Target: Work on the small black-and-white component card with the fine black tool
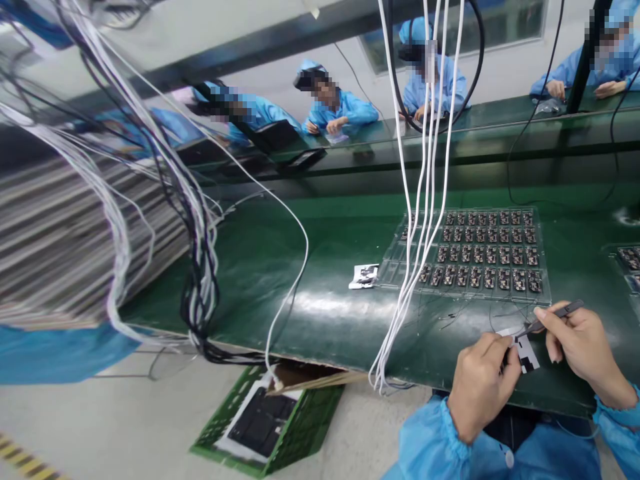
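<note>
My left hand (483,383) is closed around a small white and black strip (525,352) at the near edge of the green bench (280,267). My right hand (580,343) pinches black tweezers (555,316), whose tips touch the top of that strip. Just beyond my hands lies a clear tray (473,255) with rows of small dark circuit boards; its left columns are bare. A small black and white scrap (365,275) lies left of the tray.
White cables (425,200) hang down in front of the tray. A bundle of white and black wires (195,267) drapes at the left. A green crate (267,427) stands on the floor. Several people in blue sit across the far bench (500,127). Another tray (631,263) is at the right edge.
</note>
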The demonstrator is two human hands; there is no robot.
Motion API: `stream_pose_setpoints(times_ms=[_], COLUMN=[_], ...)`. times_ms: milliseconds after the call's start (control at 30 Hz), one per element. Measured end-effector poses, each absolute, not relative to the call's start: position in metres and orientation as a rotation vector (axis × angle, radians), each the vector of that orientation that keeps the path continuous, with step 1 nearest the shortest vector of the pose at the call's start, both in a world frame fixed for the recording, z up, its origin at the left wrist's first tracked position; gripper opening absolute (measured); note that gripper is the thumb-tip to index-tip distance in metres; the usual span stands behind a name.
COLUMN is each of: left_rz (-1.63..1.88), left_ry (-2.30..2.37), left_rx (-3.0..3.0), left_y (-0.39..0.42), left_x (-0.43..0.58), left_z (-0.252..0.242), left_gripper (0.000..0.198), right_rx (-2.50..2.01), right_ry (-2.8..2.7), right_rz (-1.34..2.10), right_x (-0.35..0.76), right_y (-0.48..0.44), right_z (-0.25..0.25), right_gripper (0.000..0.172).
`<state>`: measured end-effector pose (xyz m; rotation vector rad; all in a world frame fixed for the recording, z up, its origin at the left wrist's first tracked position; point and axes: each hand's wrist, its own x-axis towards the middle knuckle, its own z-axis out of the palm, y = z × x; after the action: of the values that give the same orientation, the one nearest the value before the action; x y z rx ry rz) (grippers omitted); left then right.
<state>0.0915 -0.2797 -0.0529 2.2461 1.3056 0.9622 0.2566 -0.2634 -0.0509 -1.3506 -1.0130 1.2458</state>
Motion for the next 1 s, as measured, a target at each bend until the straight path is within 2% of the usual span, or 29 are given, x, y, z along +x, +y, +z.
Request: stream_pose_setpoints(times_ms=[133, 367, 667, 1000], left_rz=[0.879, 0.643, 0.74, 0.865], left_ry=[1.343, 1.286, 1.173, 1.165], left_rx=[1.985, 1.132, 0.926, 0.817], left_y=[-0.279, -0.271, -0.268, -0.268], left_x=[0.094, 0.099, 0.099, 0.097], left_z=[-0.047, -0.043, -0.045, -0.051], left_gripper=[0.017, 0.013, 0.012, 0.024], right_rx=[-1.332, -1.298, -1.266, -1.144], right_ry=[-1.008, -1.028, -1.084, -1.02], right_rz=[1.245, 1.24, 1.229, 1.353], right_x=[0.257, 0.257, 0.257, 0.259], right_y=[-0.264, -0.265, -0.265, -0.265], right_z=[-0.052, -0.053, -0.049, -0.056], right_gripper=[0.028, 0.025, 0.024, 0.02])
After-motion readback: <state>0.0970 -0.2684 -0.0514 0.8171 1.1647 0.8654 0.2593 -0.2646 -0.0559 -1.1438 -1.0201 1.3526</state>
